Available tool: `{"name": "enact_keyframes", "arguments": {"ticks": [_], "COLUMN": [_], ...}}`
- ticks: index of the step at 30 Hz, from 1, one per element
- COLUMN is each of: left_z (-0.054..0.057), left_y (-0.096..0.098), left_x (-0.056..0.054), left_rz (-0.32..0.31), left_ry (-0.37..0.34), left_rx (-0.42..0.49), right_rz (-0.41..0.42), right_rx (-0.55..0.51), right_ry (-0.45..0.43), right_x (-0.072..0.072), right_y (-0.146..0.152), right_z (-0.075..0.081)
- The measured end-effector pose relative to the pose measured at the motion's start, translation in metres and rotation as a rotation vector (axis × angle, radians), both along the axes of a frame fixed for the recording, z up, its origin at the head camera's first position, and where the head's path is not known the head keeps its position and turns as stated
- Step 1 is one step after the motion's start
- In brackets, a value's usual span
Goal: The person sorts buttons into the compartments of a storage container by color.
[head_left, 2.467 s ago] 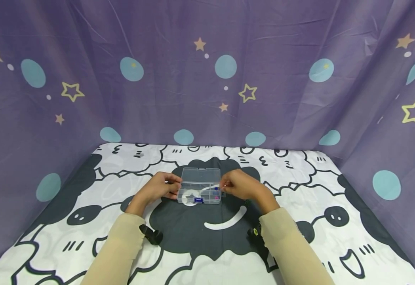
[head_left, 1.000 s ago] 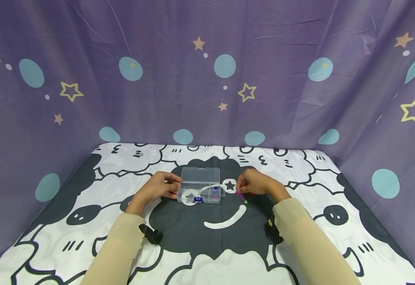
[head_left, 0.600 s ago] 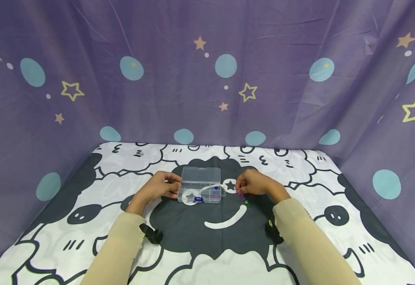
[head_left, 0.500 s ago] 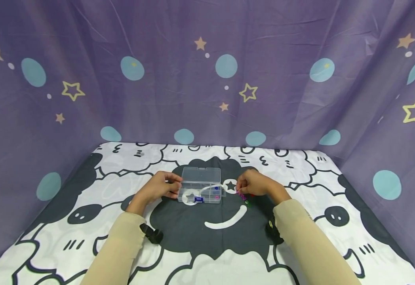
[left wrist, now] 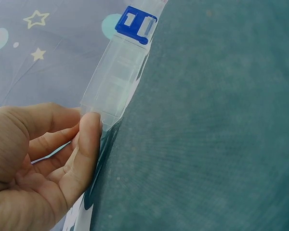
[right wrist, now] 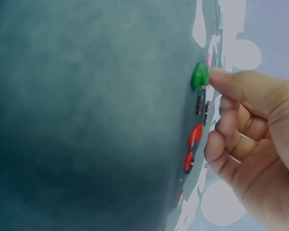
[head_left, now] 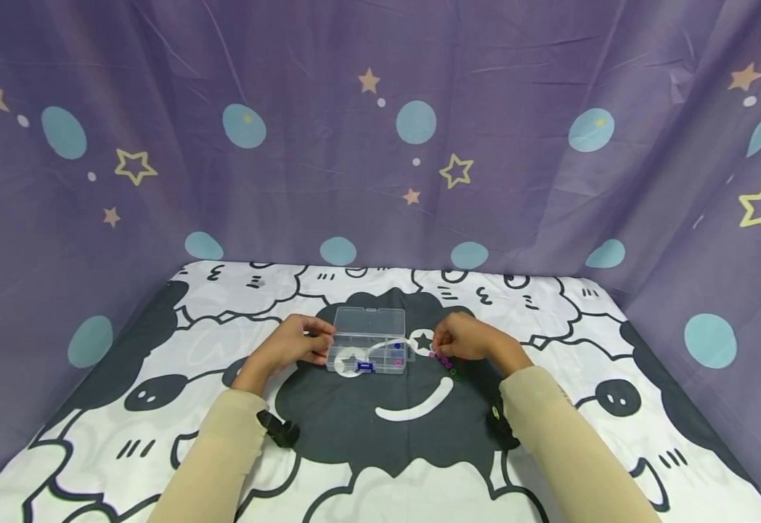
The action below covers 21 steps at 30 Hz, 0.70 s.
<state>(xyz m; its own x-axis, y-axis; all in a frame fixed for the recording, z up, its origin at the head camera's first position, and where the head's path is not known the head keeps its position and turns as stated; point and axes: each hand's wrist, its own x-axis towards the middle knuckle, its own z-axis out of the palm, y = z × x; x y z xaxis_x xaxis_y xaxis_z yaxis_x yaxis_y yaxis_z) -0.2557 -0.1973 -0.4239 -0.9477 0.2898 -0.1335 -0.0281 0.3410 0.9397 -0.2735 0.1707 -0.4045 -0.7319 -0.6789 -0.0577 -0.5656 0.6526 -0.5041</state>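
Pinching clear box (head_left: 385, 370) with left fingers (left wrist: 88, 139) — blue bit (head_left: 397, 346), pink bit (head_left: 398, 362) inside — right fingers (right wrist: 216, 145) curled, hold unclear.

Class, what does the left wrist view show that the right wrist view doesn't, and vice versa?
Only left wrist: the left hand, its grip on the clear box, the box's blue clasp and a star on the curtain.
Only right wrist: the right hand, a green piece and red pieces.
Both: dark cloth and round patches on the curtain. Whether the box's edge also shows in the right is too washed out to tell.
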Motion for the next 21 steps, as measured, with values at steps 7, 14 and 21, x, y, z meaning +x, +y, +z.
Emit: {"name": "enact_keyframes", "arguments": {"ticks": [7,14,21], "left_z": [0.0008,0.0008,0.0017], "left_y": [-0.0006,-0.0007,0.0006], "left_x": [-0.0002,-0.0006,0.0009], "left_rz": [0.007,-0.001,-0.002], "left_ry": [-0.011,0.0,-0.001], "left_rx": [-0.002,0.007,0.003], "right_rz": [-0.011,-0.007,-0.009], "right_rx": [0.036,0.035,0.094], "right_ry": [-0.004,-0.022,-0.008], "right_x": [0.0008,0.0031,0.0053], "right_y": [0.0035,0.0035,0.0041], "right_z": [0.0032,0.0056,0.008]}}
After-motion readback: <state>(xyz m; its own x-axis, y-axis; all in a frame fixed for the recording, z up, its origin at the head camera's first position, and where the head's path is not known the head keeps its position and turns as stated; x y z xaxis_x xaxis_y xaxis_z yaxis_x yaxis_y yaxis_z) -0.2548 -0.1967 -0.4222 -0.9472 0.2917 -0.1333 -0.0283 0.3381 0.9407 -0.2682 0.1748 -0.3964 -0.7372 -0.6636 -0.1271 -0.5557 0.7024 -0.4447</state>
